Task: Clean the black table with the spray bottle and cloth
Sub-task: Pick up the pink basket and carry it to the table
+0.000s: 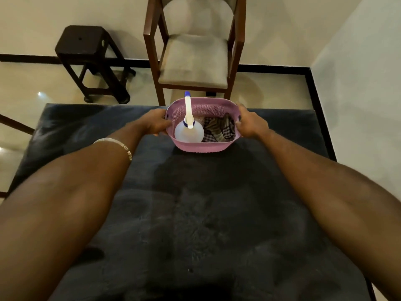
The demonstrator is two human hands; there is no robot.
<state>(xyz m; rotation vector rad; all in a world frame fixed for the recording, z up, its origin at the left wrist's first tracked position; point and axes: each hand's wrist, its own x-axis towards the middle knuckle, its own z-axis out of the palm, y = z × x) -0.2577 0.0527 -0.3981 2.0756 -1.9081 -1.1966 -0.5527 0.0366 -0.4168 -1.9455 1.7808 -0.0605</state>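
Left hand, right hand gripping basket (pink) — table

cream walls meet a glossy pale tiled floor along a black skirting band that turns the corner on the right and runs forward beside the right wall. a wooden chair with a grey padded seat and back stands against the far wall. to its left, apart from it, stands a dark wooden stool. soft bright spots of light reflect off the floor at left.
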